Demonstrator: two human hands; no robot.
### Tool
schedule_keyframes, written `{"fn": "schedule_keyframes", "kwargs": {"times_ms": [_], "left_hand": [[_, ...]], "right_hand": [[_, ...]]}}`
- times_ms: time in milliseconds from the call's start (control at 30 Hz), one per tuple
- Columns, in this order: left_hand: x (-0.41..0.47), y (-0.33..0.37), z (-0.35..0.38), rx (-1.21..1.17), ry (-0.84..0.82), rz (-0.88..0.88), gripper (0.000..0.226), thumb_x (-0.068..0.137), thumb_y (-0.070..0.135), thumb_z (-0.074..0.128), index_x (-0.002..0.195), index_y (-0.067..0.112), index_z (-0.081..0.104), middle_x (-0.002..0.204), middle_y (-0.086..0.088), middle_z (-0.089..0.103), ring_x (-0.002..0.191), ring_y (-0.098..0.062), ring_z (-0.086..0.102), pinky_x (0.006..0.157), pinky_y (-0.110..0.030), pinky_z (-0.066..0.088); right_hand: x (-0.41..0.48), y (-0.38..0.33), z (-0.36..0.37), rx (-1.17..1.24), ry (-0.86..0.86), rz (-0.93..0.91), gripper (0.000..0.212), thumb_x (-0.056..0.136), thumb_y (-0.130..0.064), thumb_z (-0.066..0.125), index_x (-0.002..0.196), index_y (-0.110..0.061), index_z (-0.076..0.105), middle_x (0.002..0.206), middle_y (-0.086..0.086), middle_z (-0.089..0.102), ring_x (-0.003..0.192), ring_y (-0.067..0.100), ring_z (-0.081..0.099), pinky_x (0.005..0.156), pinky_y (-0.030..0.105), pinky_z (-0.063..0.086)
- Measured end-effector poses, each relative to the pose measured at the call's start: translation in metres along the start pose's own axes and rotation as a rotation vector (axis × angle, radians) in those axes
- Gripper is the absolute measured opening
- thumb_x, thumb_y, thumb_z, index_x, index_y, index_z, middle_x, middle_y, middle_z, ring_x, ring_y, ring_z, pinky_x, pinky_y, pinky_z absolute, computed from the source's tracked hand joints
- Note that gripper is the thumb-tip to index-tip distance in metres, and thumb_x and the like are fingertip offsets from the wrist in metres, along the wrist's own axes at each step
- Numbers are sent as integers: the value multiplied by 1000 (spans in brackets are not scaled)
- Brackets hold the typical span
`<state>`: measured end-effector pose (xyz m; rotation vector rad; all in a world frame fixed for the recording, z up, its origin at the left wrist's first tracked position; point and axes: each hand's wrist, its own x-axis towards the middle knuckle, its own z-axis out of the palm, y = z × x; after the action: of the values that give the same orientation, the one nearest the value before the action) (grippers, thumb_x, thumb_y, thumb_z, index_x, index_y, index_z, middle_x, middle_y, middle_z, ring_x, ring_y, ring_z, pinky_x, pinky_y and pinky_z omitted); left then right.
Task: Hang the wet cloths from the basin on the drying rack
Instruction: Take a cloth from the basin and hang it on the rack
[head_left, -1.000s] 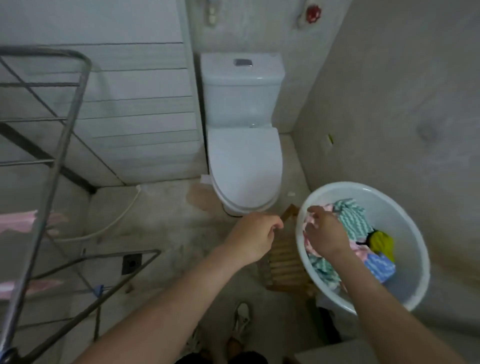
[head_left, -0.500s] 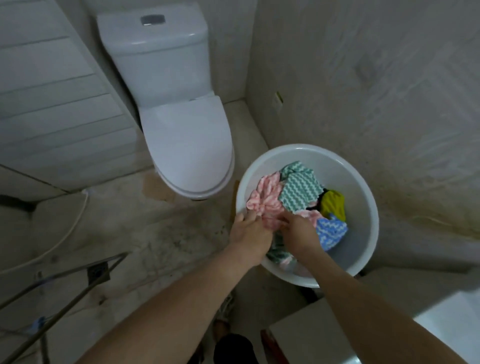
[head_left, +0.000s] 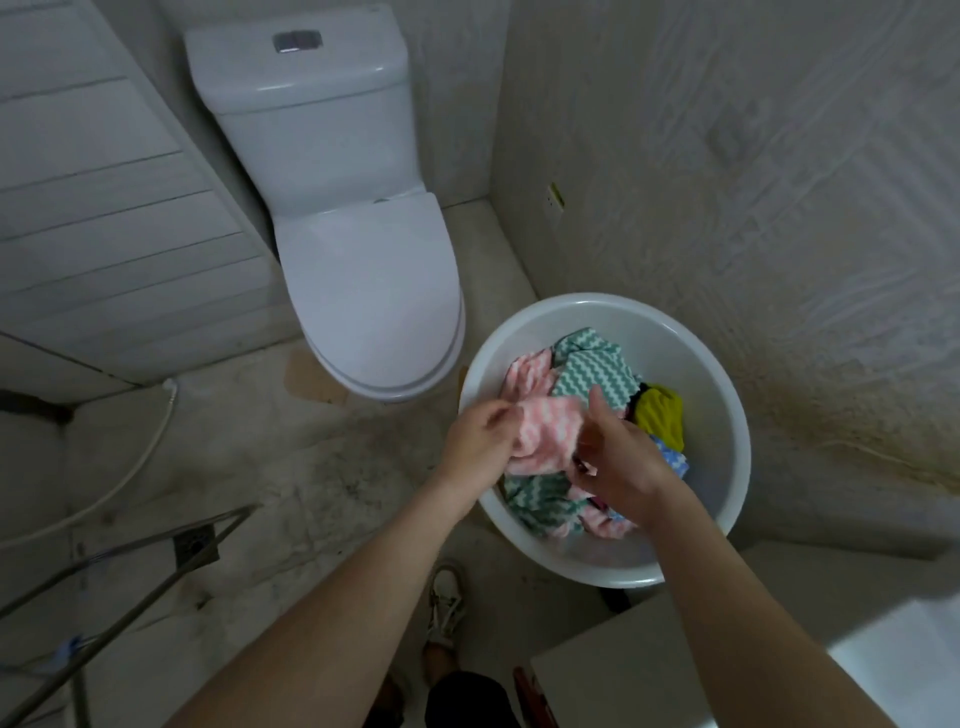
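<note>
A white round basin sits on the floor by the right wall and holds several wet cloths. A pink-and-white zigzag cloth is lifted over the basin's left side. My left hand pinches its left edge and my right hand grips its right side. Under it lie a green zigzag cloth, a yellow cloth and a blue cloth. Only the lower bars of the metal drying rack show at the bottom left.
A white toilet with its lid down stands just left of the basin. A white hose runs across the floor at left, near a floor drain. A white counter corner is at bottom right. My shoe is below.
The view swung down and right, away from the rack. My left hand moved into the basin; both hands took the pink cloth and raised it from the pile.
</note>
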<state>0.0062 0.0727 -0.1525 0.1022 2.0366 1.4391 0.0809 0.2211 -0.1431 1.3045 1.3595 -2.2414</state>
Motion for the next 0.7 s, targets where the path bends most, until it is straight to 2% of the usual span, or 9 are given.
{"fn": "schedule_keyframes", "kwargs": {"times_ms": [100,200,300,433,500,533,600,667,700], "left_hand": [[0,6,-8,-362,-13,-115,19,96,18,51,87,18,68,85,-5,69,82,-18,63,80,-32,50],[-2,13,-16,-338,39,-35,15,95,18,53,91,15,67,87,-5,68,80,-14,61,79,-29,49],[-5,20,-32,-372,102,-3,11,91,20,60,93,12,67,83,1,69,72,-5,64,70,-19,50],[-15,22,-65,-267,-251,-73,11,79,14,73,89,10,71,84,-5,73,75,-16,66,73,-28,53],[-23,22,-83,-162,-209,-19,22,69,2,79,81,14,65,77,1,67,73,-12,61,70,-29,49],[-24,22,-88,-148,-161,9,34,62,-1,80,82,17,60,81,2,64,78,-12,59,74,-31,48],[-32,27,-105,-245,-97,65,54,55,2,77,98,26,54,111,2,62,107,-10,56,92,-34,44],[-47,35,-128,-331,-158,129,69,57,5,75,116,31,51,134,4,52,126,-7,45,103,-30,39],[-53,39,-137,-294,-219,162,67,60,6,75,119,27,53,134,2,54,125,-9,48,102,-29,40]], "right_hand": [[-5,-3,4,-160,-223,7,33,81,-41,68,103,-16,66,84,12,54,69,16,52,63,28,50],[-7,-11,22,-295,-188,-135,10,88,-17,65,88,-9,71,69,11,60,54,16,50,53,25,47],[-13,-25,37,-407,-89,-330,15,89,-14,64,78,-7,71,66,8,68,55,16,60,58,28,50],[-30,-45,56,-370,-206,-386,10,88,-6,63,92,-4,71,83,11,72,76,19,66,73,32,54],[-40,-55,68,-422,-317,-398,15,87,-3,62,97,-9,70,90,8,72,83,18,66,78,34,54],[-43,-60,72,-475,-368,-398,19,87,-2,62,102,-11,69,96,8,71,88,19,66,81,35,54],[-51,-69,87,-639,-482,-413,28,87,-3,63,111,-16,65,108,8,68,99,22,64,89,38,52],[-62,-78,112,-854,-573,-447,35,83,-12,67,115,-25,61,115,5,65,107,24,62,92,38,51],[-69,-82,125,-953,-608,-454,37,82,-15,68,115,-28,59,113,6,65,106,25,62,90,38,51]]}}
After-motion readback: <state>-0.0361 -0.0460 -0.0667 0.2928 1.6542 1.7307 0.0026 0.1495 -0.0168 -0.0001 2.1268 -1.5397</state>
